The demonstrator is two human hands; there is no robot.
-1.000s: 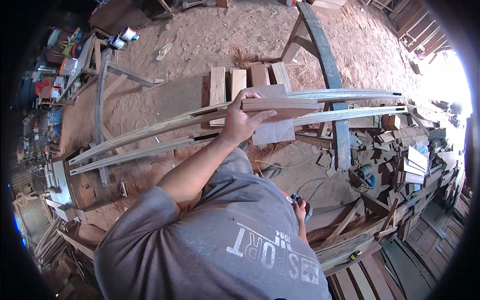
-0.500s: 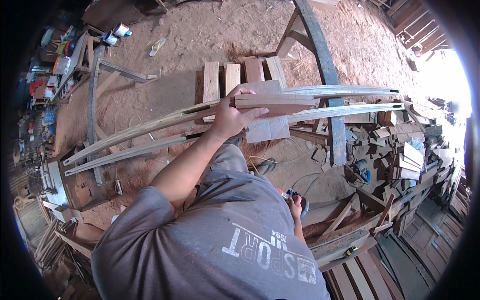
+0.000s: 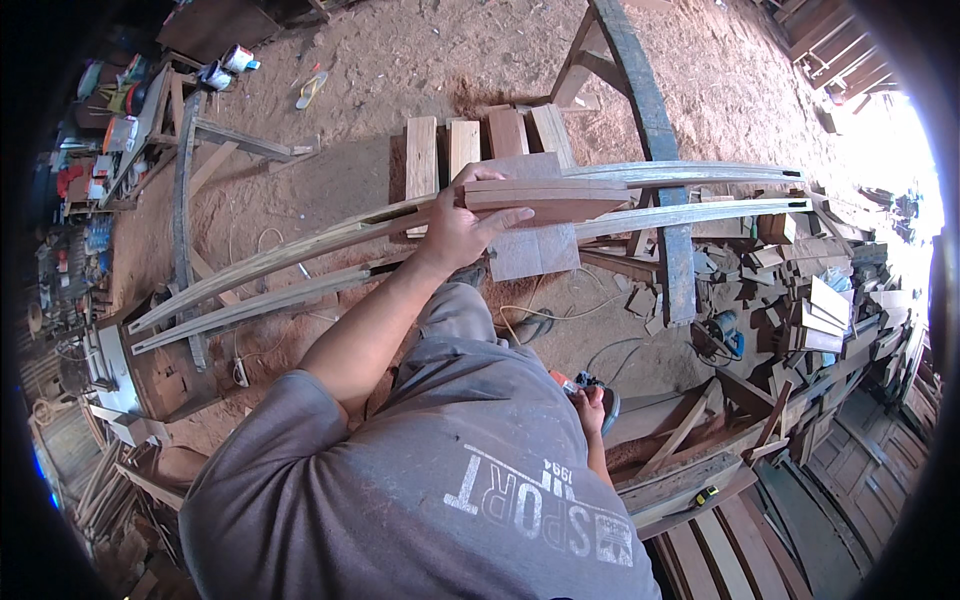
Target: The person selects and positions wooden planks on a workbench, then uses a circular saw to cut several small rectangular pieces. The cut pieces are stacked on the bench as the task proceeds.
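My left hand (image 3: 462, 228) grips the left end of a short reddish-brown wood block (image 3: 545, 197), thumb in front and fingers behind. The block is held over two long pale curved wooden strips (image 3: 690, 213), and a thin pale sheet (image 3: 535, 251) shows below it. A dark slot shows at the right end of each strip. Low beside my body, my right hand (image 3: 591, 405) is closed with its fingers curled, next to an orange and dark object (image 3: 566, 383). My shirt hides part of that arm, and I cannot make out what the fingers hold.
Dark trestle beams (image 3: 678, 270) stand under the strips at right and left. Several short planks (image 3: 464, 150) lie behind the block. Offcuts (image 3: 820, 320) and a blue power tool (image 3: 725, 335) crowd the right side. A cable (image 3: 580, 313) crosses the sawdust floor.
My left hand has shifted the block slightly away and to the left, tilting it a little. The right hand stays low beside my body, nearly unmoved.
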